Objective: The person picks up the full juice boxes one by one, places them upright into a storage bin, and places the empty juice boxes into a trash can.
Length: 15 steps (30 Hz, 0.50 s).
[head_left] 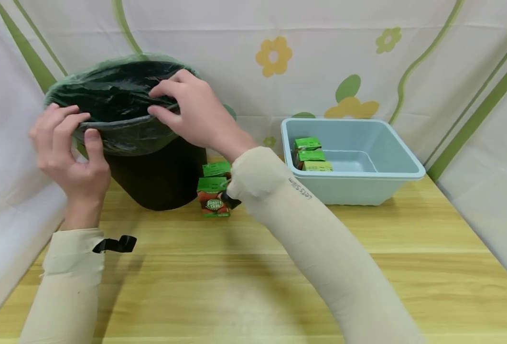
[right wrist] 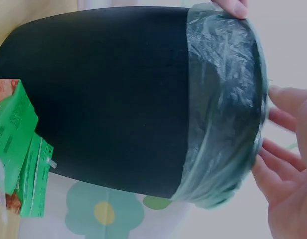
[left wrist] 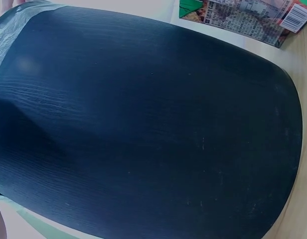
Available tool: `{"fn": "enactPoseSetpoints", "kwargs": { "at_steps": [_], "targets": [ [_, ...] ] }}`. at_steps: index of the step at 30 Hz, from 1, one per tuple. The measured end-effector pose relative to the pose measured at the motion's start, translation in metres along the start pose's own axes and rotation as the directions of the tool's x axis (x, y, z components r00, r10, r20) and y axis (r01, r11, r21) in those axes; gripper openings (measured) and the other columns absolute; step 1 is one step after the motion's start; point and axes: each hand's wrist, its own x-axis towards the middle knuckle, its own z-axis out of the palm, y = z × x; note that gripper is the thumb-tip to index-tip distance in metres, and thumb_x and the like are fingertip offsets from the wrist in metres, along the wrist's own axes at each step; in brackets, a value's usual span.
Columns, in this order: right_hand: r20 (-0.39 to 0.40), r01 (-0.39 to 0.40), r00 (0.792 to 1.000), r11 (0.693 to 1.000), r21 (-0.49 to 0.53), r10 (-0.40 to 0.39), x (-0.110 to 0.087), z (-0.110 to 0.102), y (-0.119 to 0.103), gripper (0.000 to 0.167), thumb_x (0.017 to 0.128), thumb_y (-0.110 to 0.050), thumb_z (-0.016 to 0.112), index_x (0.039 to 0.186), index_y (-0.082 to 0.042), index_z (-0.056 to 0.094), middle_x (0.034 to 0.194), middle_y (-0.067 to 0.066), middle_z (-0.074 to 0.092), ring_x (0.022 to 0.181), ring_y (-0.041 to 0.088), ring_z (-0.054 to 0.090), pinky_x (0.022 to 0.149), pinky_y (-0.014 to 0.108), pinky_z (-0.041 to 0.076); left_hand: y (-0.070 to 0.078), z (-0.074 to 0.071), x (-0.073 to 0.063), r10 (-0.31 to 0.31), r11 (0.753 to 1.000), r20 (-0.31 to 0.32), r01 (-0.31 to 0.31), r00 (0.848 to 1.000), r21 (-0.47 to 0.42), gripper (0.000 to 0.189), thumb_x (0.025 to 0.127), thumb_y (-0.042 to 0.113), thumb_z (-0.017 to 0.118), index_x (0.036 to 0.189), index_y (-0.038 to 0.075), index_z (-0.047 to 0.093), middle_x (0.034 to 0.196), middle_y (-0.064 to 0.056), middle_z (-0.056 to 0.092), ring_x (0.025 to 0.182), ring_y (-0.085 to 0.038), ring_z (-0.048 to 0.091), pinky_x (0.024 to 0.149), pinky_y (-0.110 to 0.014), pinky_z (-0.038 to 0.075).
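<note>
A black trash bin (head_left: 158, 177) stands at the left of the table, lined with a translucent green trash bag (head_left: 124, 141) folded over its rim. My left hand (head_left: 74, 153) holds the lined rim at its near left side, fingertips over the edge and thumb outside. At the right side of the rim is my right hand (head_left: 197, 110), its thumb and fingers spread apart around the bag's edge; the right wrist view shows its fingers (right wrist: 280, 167) at the rim. The bin's wall (left wrist: 143, 124) fills most of the left wrist view.
Two green and red drink cartons (head_left: 213, 203) stand beside the bin, partly behind my right wrist. A light blue plastic basin (head_left: 348, 184) at the right holds three similar cartons (head_left: 311, 155) along its left wall. A flowered curtain (head_left: 236, 28) hangs behind the wooden table (head_left: 193, 286).
</note>
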Motion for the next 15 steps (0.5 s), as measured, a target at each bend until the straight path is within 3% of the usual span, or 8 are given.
{"fn": "enactPoseSetpoints", "kwargs": {
  "at_steps": [4,8,11,15],
  "targets": [
    [-0.101,0.098,0.991,0.993,0.073,-0.090,-0.015,-0.002,0.011,0.042,0.106,-0.037,0.065,0.145,-0.022,0.066,0.146,-0.001,0.061,0.137,0.012,0.055,0.116,0.016,0.040,0.001,0.001,-0.002,0.005,1.000,-0.013,-0.006,1.000,-0.007,0.052,0.093,0.048,0.067,0.099,-0.002,0.078,0.112,-0.014,0.078,0.120,-0.033,0.068,0.124,-0.040,0.040],
    [-0.266,0.175,0.957,0.964,0.201,-0.118,-0.027,-0.002,0.025,0.041,0.101,-0.028,0.074,0.139,-0.012,0.070,0.136,0.007,0.066,0.128,0.017,0.060,0.114,0.018,0.045,0.001,0.002,-0.001,0.009,1.000,-0.021,-0.009,1.000,-0.013,0.051,0.093,0.048,0.067,0.099,-0.002,0.077,0.113,-0.013,0.077,0.119,-0.033,0.068,0.125,-0.040,0.040],
    [-0.338,0.200,0.937,0.927,0.316,-0.087,-0.037,0.000,0.039,0.038,0.099,-0.019,0.076,0.134,-0.005,0.072,0.127,0.013,0.068,0.120,0.021,0.064,0.111,0.018,0.049,0.001,0.003,0.000,0.012,1.000,-0.020,-0.013,1.000,-0.014,0.049,0.093,0.046,0.066,0.099,-0.002,0.077,0.112,-0.013,0.077,0.119,-0.033,0.068,0.125,-0.040,0.040],
    [-0.311,0.128,0.950,0.898,0.420,0.010,-0.051,0.008,0.058,0.035,0.098,-0.017,0.078,0.131,-0.005,0.074,0.120,0.011,0.069,0.115,0.018,0.067,0.107,0.018,0.053,0.001,0.004,0.000,0.012,1.000,-0.016,-0.012,1.000,-0.010,0.047,0.092,0.043,0.065,0.099,-0.002,0.077,0.113,-0.012,0.077,0.120,-0.032,0.067,0.125,-0.040,0.039]
  ]
}}
